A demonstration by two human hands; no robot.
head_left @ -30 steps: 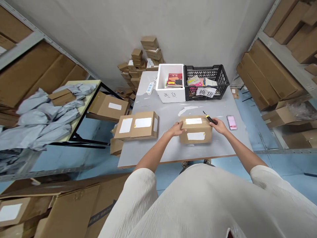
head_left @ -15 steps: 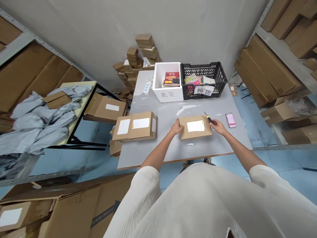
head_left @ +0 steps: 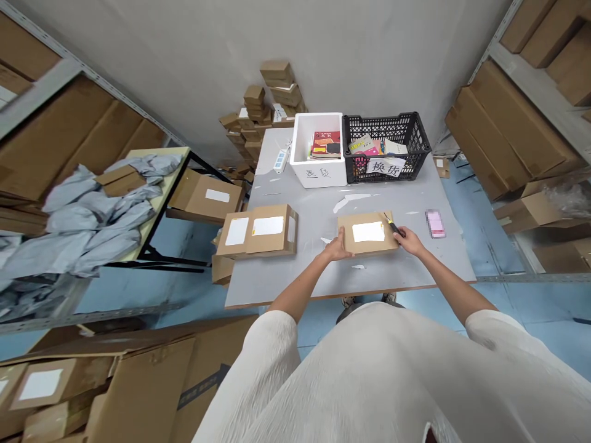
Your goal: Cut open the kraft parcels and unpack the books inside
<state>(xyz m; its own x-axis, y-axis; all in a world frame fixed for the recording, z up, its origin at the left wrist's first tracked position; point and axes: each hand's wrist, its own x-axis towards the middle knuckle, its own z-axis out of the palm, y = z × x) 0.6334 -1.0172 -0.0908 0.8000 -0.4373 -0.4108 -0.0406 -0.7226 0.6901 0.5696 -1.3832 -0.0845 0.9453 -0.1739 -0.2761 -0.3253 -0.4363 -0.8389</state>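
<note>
A small cardboard box [head_left: 345, 223] with a white label [head_left: 368, 232] on top lies flat on the grey table [head_left: 318, 275] in front of me. My left hand [head_left: 337, 247] grips its near left corner, thumb up along the left edge and fingers at the near side. In my right hand [head_left: 409, 240] is a black and yellow utility knife [head_left: 394, 226], the fingers closed round its handle. Its tip points away and to the left, over the box's far right part; whether it touches the cardboard I cannot tell.
Two labelled cardboard boxes [head_left: 272, 242] sit at the table's left. Behind stand a white bin [head_left: 318, 178] and a black crate [head_left: 418, 157], both holding books. A power strip [head_left: 281, 160] lies far left, a phone [head_left: 435, 224] right. Grey bags [head_left: 83, 231] cover a side table.
My left hand has slid from the box's left side down to its near left corner. The knife stays in my right hand at the box's right end. The view has shifted slightly.
</note>
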